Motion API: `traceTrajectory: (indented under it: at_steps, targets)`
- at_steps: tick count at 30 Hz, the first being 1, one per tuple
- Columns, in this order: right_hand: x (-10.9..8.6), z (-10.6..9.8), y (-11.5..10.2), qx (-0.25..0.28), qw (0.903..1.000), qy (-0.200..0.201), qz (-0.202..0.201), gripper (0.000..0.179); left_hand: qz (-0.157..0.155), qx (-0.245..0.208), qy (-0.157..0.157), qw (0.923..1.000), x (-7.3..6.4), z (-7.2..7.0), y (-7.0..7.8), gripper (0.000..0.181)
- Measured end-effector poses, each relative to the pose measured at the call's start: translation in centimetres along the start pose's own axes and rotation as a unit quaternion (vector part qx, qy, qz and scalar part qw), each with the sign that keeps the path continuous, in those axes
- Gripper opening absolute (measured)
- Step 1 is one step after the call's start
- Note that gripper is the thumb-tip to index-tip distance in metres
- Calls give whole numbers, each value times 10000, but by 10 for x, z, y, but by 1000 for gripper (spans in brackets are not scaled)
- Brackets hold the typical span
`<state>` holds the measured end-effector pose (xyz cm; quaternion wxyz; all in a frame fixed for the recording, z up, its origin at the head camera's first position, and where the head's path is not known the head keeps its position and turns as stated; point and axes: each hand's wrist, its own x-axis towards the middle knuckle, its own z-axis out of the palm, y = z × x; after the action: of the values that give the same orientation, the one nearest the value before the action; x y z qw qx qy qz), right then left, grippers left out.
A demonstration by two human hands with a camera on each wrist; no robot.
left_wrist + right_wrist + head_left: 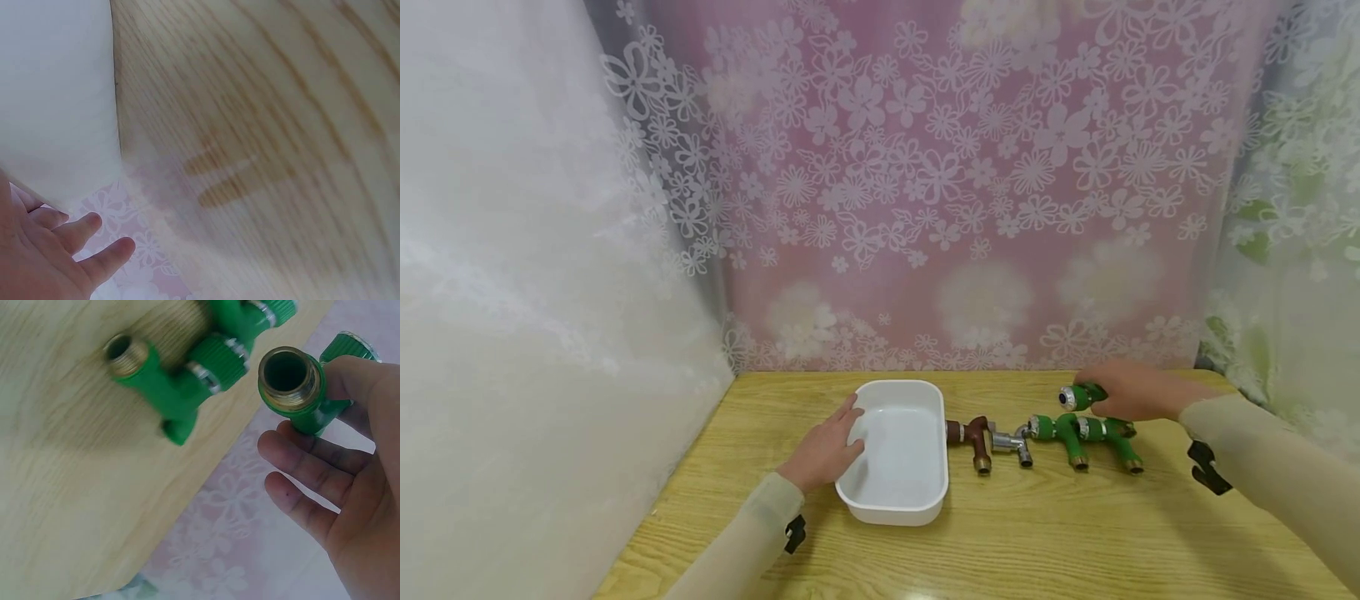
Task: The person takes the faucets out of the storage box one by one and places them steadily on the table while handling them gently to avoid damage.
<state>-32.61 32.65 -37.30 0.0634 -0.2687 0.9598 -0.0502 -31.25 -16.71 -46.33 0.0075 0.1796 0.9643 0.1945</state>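
Observation:
At the left rim of a white rectangular basin (pixel 901 508), my left hand (pixel 826 446) rests with its thumb over the rim. Its outer fingers (pixel 111 259) are extended and spread outside the basin wall in the left wrist view. My right hand (pixel 1138 390) holds a green tap (pixel 309 419) between thumb and fingers, raised above the table. The tap's brass threaded mouth faces the right wrist camera, while two of the fingers stretch out below it. Under that hand lie two more green taps, the nearer-right one (pixel 1123 446) and its left neighbour (pixel 1067 432).
Right beside the basin lies a dark red tap (pixel 977 437), followed by a silver tap (pixel 1007 442) in the same row. Everything stands on a wood-grain table (pixel 1037 533). A pink flowered curtain (pixel 880 208) hangs along its back edge, with pale sheets on both sides.

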Motion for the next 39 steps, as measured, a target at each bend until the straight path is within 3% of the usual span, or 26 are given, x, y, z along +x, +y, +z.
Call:
traceTrajectory:
  at_steps: [16,22,39]
  targets:
    - [-27,18,44,293,9982,-100,522,51,35,32,0,10000,0,-2,1,55]
    - [-36,25,60,180,9974,-188,671,54,45,35,-15,10000,1,-2,1,55]
    - [-50,54,94,400,9937,-370,983,51,60,30,-65,10000,1,-1,0,57]
